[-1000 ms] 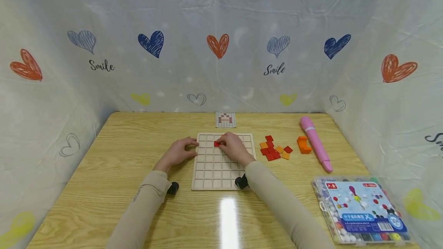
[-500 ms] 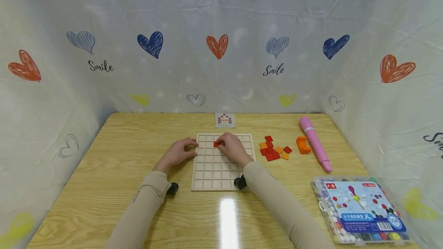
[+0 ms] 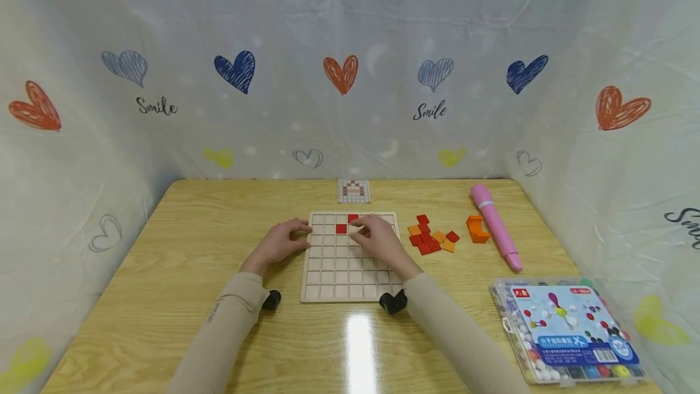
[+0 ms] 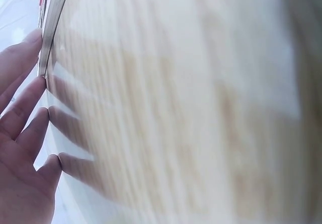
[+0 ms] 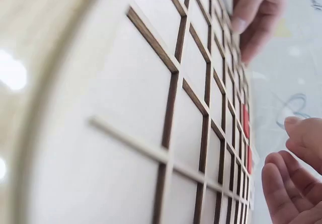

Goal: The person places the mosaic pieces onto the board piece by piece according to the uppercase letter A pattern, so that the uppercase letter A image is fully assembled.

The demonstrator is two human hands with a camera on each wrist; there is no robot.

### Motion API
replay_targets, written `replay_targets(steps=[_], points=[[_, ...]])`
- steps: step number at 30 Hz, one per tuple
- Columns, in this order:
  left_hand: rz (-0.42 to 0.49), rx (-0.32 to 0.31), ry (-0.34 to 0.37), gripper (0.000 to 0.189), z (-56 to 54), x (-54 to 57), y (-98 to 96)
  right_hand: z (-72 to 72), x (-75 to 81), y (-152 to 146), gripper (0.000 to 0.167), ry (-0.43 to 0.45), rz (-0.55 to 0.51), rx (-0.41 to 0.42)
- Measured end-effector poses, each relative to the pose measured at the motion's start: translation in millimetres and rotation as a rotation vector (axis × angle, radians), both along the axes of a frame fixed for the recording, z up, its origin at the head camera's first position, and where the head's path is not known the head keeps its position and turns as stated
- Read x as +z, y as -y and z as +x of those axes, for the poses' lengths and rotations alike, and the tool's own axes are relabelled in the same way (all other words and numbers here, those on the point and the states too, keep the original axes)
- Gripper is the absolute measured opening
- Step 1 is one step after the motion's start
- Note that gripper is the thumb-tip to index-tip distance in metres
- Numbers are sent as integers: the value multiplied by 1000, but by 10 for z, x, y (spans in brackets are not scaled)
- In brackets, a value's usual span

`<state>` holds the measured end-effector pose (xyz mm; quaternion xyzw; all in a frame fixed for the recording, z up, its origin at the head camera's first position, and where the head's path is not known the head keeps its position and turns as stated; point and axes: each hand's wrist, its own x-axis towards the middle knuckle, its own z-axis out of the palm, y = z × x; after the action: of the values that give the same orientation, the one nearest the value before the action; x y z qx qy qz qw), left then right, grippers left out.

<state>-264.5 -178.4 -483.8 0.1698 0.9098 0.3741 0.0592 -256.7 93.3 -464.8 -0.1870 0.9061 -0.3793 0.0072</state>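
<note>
A wooden grid board [image 3: 328, 292] lies at the middle of the table. Two red square tiles sit in its upper cells: one red tile [image 3: 341, 228] in the second row, another red tile [image 3: 353, 218] up and to its right in the top row. My right hand [image 3: 381, 241] hovers over the board just right of them, thumb and fingertips apart, holding nothing. At the board's left edge rests my left hand [image 3: 280, 242]; in the left wrist view its fingers [image 4: 30, 103] are spread, the tips by the board's rim and table.
Loose red and orange tiles [image 3: 429, 242] lie right of the board. Beyond them are an orange bracket-like piece [image 3: 478, 230] and a pink pen-shaped object [image 3: 496, 227]. A clear bead box [image 3: 569, 333] fills the front right. A small pattern card [image 3: 353, 191] lies behind the board.
My right hand has let go of the second-row red tile and drawn back slightly to the right, uncovering the top-row red tile. My left hand has stayed at the board's edge.
</note>
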Motion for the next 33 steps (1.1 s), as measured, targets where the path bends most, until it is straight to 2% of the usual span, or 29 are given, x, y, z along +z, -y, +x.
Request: replay_targets(steps=[3, 9, 13, 18, 24, 33], points=[[5, 7, 8, 36, 2, -8, 0, 155, -2, -169, 34, 23, -47, -59], [13, 5, 10, 36, 7, -16, -4, 444, -35, -563, 38, 88, -129, -228], [13, 8, 9, 35, 5, -14, -14, 565, -81, -831, 40, 77, -104, -316], [11, 12, 13, 35, 3, -1, -25, 702, -90, -1103, 42, 104, -75, -404], [15, 28, 27, 35, 7, 19, -26, 758, -130, -1275, 48, 133, -40, -444], [20, 22, 36, 36, 13, 28, -24, 673, -167, -1324, 45, 124, -22, -426]])
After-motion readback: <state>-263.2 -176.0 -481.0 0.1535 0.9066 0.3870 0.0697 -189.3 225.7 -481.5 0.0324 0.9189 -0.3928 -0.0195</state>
